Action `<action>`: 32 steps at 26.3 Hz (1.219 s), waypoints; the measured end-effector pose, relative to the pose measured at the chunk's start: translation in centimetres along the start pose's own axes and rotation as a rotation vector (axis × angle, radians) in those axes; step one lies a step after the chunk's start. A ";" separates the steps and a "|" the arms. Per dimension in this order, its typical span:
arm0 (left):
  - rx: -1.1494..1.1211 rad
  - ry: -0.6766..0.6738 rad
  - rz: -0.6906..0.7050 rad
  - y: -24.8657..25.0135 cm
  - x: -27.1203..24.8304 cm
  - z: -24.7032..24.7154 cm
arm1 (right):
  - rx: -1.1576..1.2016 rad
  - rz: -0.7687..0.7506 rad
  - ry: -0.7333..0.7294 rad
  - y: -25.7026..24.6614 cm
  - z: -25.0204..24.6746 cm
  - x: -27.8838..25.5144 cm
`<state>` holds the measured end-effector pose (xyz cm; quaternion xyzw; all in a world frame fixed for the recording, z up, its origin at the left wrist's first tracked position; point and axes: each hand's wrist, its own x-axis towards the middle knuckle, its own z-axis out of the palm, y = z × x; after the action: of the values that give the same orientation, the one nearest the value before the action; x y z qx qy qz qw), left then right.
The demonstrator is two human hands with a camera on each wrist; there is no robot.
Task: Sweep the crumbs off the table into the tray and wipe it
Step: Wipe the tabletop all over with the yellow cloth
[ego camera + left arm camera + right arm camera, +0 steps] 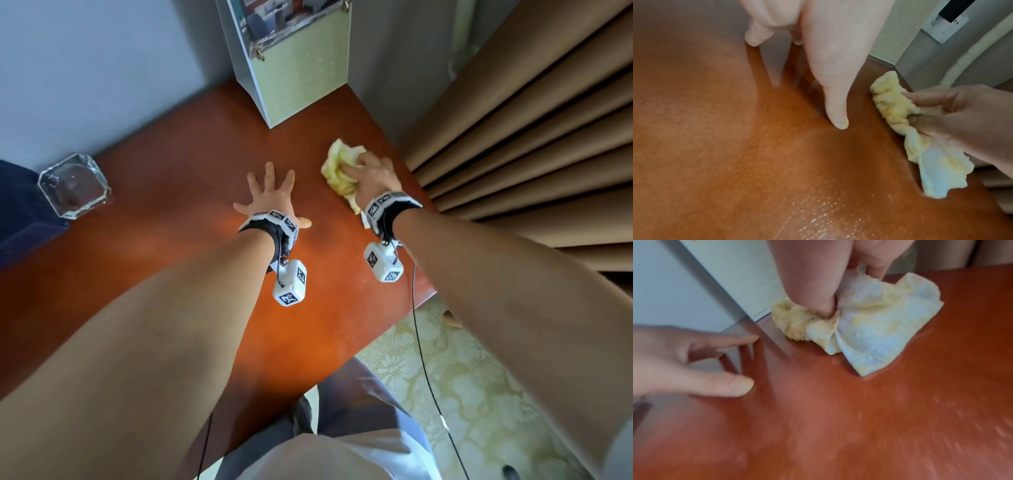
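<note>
My right hand grips a crumpled yellow cloth and presses it on the reddish-brown table near its right edge. The cloth bunches under my curled fingers and spreads out flat to the right; it also shows in the left wrist view as the cloth. My left hand rests on the tabletop left of the cloth, fingers spread straight, holding nothing. A glass tray sits at the table's far left. Small wet specks glint on the wood near me.
A pale green paper bag stands at the back of the table, just behind the cloth. Brown curtains hang close along the right edge. Patterned carpet lies below the near corner. A dark blue object sits at far left.
</note>
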<state>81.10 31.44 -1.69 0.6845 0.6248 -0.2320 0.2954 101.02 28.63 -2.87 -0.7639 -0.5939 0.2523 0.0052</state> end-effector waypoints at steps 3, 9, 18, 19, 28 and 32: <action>-0.008 0.059 0.019 -0.1 -0.5 0.8 | -0.116 -0.177 -0.087 -0.5 1.3 -4.2; -0.003 0.141 0.087 -1.3 -2.4 1.8 | -0.094 -0.229 -0.150 0.2 3.3 -9.6; 0.017 -0.044 0.039 -3.6 -6.6 4.3 | 0.311 0.610 0.267 5.1 0.7 -14.6; 0.021 -0.056 0.035 -3.7 -6.8 4.6 | 0.306 0.668 0.266 6.0 0.3 -15.1; 0.141 -0.070 0.061 -4.4 -7.8 6.2 | 0.313 0.723 0.176 7.2 3.4 -18.0; 0.137 -0.089 0.062 -4.7 -7.6 6.0 | 0.132 0.489 0.073 3.7 5.2 -18.7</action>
<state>75.92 22.07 -1.30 0.7111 0.5723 -0.2952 0.2822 99.19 9.01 -1.49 -0.8914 -0.3733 0.2567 0.0155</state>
